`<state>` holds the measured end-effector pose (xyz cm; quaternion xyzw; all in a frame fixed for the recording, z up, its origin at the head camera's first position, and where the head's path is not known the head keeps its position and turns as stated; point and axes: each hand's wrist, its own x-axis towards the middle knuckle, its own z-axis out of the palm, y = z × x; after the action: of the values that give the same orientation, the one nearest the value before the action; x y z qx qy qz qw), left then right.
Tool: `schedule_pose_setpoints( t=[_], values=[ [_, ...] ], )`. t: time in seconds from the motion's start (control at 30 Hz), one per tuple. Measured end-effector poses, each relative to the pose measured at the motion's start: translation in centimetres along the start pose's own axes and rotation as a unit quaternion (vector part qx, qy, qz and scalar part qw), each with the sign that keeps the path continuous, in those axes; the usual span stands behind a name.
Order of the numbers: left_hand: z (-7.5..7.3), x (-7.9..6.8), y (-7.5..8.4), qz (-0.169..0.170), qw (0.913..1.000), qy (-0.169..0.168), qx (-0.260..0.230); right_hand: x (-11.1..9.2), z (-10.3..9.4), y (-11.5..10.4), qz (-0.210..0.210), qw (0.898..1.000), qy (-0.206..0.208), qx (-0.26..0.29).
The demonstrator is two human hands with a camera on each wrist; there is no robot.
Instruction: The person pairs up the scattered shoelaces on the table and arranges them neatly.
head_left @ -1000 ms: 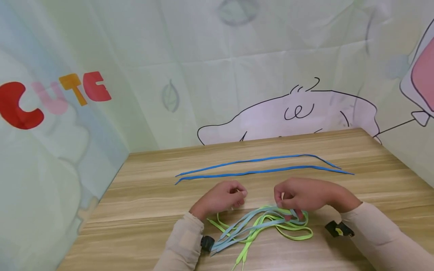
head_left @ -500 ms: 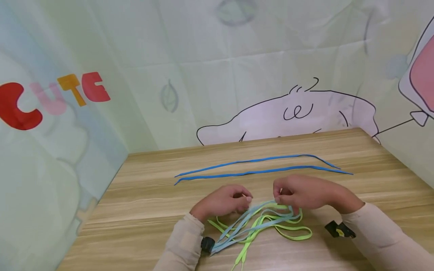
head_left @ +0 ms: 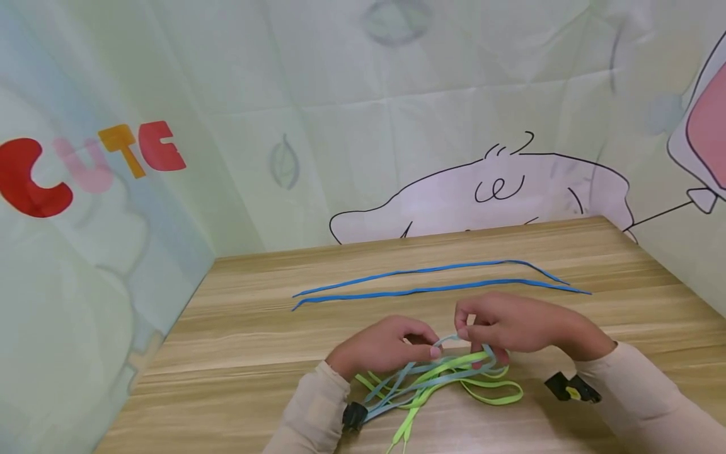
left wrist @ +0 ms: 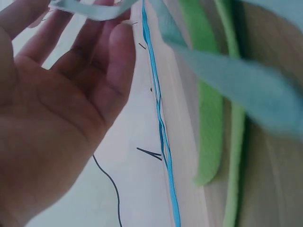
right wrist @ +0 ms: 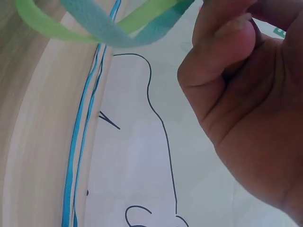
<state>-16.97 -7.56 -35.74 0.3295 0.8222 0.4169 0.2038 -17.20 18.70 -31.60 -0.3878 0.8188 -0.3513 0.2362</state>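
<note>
Light-blue shoelaces (head_left: 439, 381) and yellow-green shoelaces (head_left: 499, 400) lie in a loose tangle on the wooden table, below both hands. My right hand (head_left: 513, 323) pinches a light-blue lace between thumb and forefinger, raised a little over the pile. A short stretch of that lace runs across to my left hand (head_left: 388, 345), whose thumb and forefinger meet on it. In the left wrist view the light-blue lace (left wrist: 97, 11) crosses the fingers close to the thumb tip. Light-blue and green loops (right wrist: 111, 35) hang beside the right fingers in the right wrist view.
Two blue shoelaces (head_left: 420, 291) lie stretched out side by side, roughly parallel, beyond the hands. The wooden table (head_left: 227, 340) ends at a printed cloth backdrop (head_left: 340, 113) at the back and left. Black wrist devices (head_left: 573, 386) sit near the cuffs.
My left hand has moved right, toward the right hand, and now pinches the light-blue lace. The right hand has lifted part of the lace slightly. The blue laces stay put.
</note>
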Motion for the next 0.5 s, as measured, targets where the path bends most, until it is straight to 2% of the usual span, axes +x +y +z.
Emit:
schedule_pose_setpoints(
  t=[0.2, 0.4, 0.5],
  values=[
    [-0.3, -0.1, -0.2, 0.014, 0.9994, 0.010, -0.029, -0.3, -0.2, -0.3, 0.021, 1.000, 0.004, -0.007],
    [-0.8, -0.1, -0.4, -0.001, 0.9981, 0.013, -0.061, -0.6, -0.4, -0.7, 0.047, 0.996, 0.014, -0.070],
    [-1.0, -0.1, -0.6, 0.003, 0.9976, 0.014, -0.068, -0.6, -0.5, -0.9, 0.053, 0.994, 0.027, -0.093]
  ],
)
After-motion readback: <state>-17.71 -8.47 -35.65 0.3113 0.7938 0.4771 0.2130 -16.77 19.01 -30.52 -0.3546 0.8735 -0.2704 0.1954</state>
